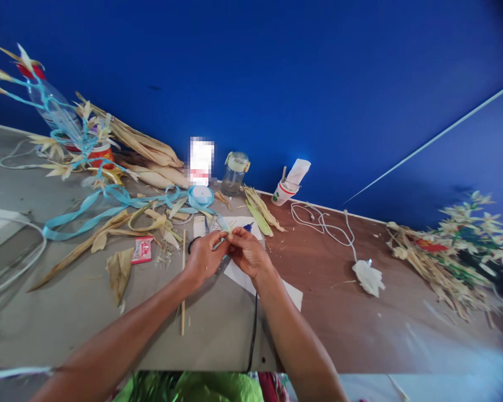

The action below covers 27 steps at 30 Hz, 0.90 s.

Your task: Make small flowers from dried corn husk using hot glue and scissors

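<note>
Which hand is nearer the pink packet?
Left: the left hand is to the right of the pink packet; the right hand is on that same side, farther off, past the left.

The head camera looks forward and down at the hands [207, 255].

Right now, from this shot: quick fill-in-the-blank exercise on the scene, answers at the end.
1. Of the left hand and right hand, the one nearer the small packet is the ____ one.
2. In the picture, the paper cup stands to the ____ of the jar.
3. The ribbon and the wall are both shades of ____.

Missing words: left; right; blue.
</note>
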Tool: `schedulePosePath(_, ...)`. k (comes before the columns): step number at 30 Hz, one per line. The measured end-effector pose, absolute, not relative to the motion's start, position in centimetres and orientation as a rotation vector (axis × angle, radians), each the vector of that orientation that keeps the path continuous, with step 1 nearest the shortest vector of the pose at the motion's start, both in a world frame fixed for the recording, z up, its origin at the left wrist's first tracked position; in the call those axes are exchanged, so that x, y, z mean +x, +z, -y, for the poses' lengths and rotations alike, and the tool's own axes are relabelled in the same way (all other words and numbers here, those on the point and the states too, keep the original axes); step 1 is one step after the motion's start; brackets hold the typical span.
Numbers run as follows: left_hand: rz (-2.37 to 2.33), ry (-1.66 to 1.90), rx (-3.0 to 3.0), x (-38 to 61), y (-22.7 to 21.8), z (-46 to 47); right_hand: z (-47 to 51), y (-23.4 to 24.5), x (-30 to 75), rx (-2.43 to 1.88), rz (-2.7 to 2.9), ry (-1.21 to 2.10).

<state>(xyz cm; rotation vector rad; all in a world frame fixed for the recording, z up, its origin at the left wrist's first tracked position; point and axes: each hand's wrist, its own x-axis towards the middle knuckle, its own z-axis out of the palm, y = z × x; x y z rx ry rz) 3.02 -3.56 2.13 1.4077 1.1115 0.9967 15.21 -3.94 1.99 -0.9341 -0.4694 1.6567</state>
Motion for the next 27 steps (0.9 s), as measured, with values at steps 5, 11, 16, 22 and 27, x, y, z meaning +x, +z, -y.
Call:
schedulePosePath(5, -1.066, 1.037, 1.367, 2.8, 2.1, 2.9, 4.0, 2.4, 16.1, -0.906, 0.538, 1.727)
schedulePosePath(11, -0.952, 0.919, 0.960, 2.4, 1.9, 2.4, 3.9, 2.9, 17.4, -0.853, 0.564, 1.686)
schedulePosePath(16, -0.861, 0.840, 0.818, 2.0, 2.5, 2.3, 4.1, 3.1, 17.0, -0.982, 0.664, 1.701)
schedulePosePath(22, -0.846, 0.744, 0.819, 1.9, 2.8, 2.3, 4.2, 3.1, 16.5, -1.033, 0.745, 1.654)
schedulePosePath(27, -0.849, 0.691, 0.877, 2.1, 2.7, 2.5, 4.2, 3.0, 16.6, -1.028, 0.746, 1.655)
